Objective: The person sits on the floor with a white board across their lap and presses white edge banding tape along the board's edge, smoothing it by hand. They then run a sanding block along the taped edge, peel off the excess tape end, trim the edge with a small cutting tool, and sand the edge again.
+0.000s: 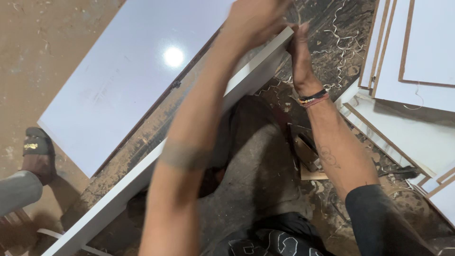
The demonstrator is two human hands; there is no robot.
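Both hands meet at the top of the head view, at the far end of a long white board strip [156, 163] that runs on edge from the lower left corner up toward the upper middle. The left hand [253, 21] is blurred and lies over the strip's upper end, knuckles up; its fingers curl down around the end of the strip, though the blur hides how tightly they close. The right hand [299, 50] stands just beside it, on the right side of the same end, palm turned toward the strip and pressed against it; its fingers reach up out of clear sight, so I cannot tell whether they wrap the edge or only push on it. A beaded bracelet [313, 98] sits on the right wrist.

Left of the strip lies a wide white laminate panel [132, 71], glossy, with a lamp's reflection on it. It rests on the dusty floor [42, 47]. At the right, a stack of white boards with brown edges [417, 47] lies well apart from the hands, and thin curly shavings [339, 42] are scattered between it and the right hand. At the left edge, another person's foot in a dark sandal [37, 152] stands near the panel's lower corner.
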